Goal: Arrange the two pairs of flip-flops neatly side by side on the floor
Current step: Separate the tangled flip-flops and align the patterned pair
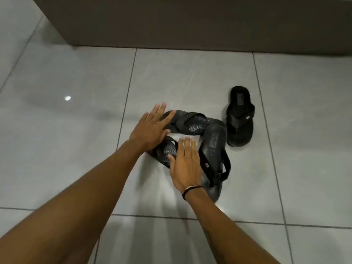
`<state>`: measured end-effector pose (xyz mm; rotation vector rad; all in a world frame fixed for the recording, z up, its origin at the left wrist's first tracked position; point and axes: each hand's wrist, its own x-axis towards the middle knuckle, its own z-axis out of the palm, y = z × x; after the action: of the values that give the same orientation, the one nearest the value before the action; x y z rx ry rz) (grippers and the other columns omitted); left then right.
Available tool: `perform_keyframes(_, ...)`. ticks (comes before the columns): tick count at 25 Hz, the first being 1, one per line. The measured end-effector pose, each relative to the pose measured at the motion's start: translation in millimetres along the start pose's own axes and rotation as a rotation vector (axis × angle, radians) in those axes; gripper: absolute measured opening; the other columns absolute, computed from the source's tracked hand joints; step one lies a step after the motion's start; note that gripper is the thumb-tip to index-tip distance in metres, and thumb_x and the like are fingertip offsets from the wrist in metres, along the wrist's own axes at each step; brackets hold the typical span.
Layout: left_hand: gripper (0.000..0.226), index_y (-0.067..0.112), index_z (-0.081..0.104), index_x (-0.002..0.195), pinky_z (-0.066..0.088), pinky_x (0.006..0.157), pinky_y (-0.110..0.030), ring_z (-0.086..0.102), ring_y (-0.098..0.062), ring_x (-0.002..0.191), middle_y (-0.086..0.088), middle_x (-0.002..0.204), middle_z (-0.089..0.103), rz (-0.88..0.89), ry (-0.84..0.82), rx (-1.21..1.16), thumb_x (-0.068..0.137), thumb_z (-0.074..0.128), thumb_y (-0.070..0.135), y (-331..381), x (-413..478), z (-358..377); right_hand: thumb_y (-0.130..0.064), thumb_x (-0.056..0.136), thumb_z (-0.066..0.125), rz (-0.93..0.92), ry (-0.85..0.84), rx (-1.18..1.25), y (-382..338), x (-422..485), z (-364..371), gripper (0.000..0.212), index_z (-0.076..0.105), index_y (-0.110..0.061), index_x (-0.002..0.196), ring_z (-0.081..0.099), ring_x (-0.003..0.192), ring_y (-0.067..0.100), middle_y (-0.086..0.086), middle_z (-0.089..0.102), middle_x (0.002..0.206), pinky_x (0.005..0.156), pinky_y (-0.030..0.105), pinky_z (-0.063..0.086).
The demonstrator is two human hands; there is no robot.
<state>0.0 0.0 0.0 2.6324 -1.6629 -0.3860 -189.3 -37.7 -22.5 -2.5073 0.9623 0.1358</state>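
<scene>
Flip-flops, four of them, lie scattered on the grey tiled floor [76, 149], and both hands are down among them. Left hand [150, 128] is flat and open, fingers spread, its fingertips resting on the end of the far patterned flip-flop [192, 122], which lies crosswise; nothing is gripped. Right hand [185, 164], a dark band [191, 189] on its wrist, is likewise open and flat, fingers straight, covering part of the near patterned flip-flop [165, 151], whose visible part shows between the two hands; whether the palm presses on it I cannot tell. Just beside the right hand, on its thumb-away side, lies the plain black flip-flop [214, 149], lengthwise, its heel touching the far patterned one and its toe end partly hidden behind the wrist. Beyond that, apart from the cluster and farther from the right hand, the lone black flip-flop [240, 117] sits upright on its sole. A dark wall base [190, 21] runs behind everything
</scene>
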Motion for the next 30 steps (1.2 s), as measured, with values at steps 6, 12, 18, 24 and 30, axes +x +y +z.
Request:
perform_keyframes(6, 0.07, 0.035, 0.009, 0.167, 0.024, 0.127, -0.052, 0.013, -0.035, 0.162, -0.014, 0.176, 0.01, 0.244, -0.048, -0.04, 0.107, 0.044, 0.043, -6, 59, 49, -0.047, 0.102, 0.053, 0.021, 0.192, -0.053, 11, 14, 67, 0.081, 0.023, -0.006, 0.164, 0.028, 0.158, 0.036, 0.017, 0.034, 0.168, 0.128, 0.05, 0.03)
perform_keyframes(12, 0.066, 0.03, 0.041, 0.157, 0.044, 0.111, -0.052, 0.046, -0.038, 0.138, -0.008, 0.161, 0.039, 0.074, -0.031, -0.151, 0.096, 0.066, 0.037, -19, 52, 45, -0.044, 0.106, 0.048, -0.115, 0.065, -0.074, 18, 42, 59, 0.082, 0.009, -0.006, 0.167, 0.012, 0.163, 0.031, 0.016, 0.019, 0.174, 0.132, 0.043, 0.006)
perform_keyframes(18, 0.056, 0.026, 0.065, 0.131, 0.046, 0.099, -0.037, 0.059, -0.034, 0.115, -0.01, 0.133, 0.047, -0.208, -0.045, -0.431, 0.08, 0.086, 0.024, -52, 38, 35, -0.06, 0.103, 0.041, -0.335, 0.078, -0.224, 42, 62, 39, 0.079, 0.018, -0.021, 0.167, 0.021, 0.16, 0.035, 0.017, 0.031, 0.169, 0.133, 0.046, 0.014)
perform_keyframes(24, 0.046, 0.027, 0.065, 0.106, 0.054, 0.097, -0.045, 0.06, -0.034, 0.106, -0.01, 0.122, 0.052, -0.283, -0.088, -0.486, 0.07, 0.094, 0.024, -82, 11, 33, -0.1, 0.075, 0.019, -0.055, 0.05, -0.172, 85, 62, 23, 0.112, 0.021, -0.034, 0.165, 0.002, 0.163, 0.038, 0.01, 0.006, 0.177, 0.132, 0.055, 0.003)
perform_keyframes(30, 0.065, 0.023, 0.053, 0.106, 0.052, 0.081, -0.041, 0.061, -0.036, 0.107, -0.009, 0.117, 0.058, -0.223, -0.074, -0.372, 0.063, 0.095, 0.048, -100, -23, 46, -0.078, 0.092, 0.043, -0.051, 0.079, -0.09, 68, 65, 13, 0.095, 0.021, -0.023, 0.166, 0.009, 0.163, 0.037, 0.017, 0.014, 0.175, 0.132, 0.052, 0.017)
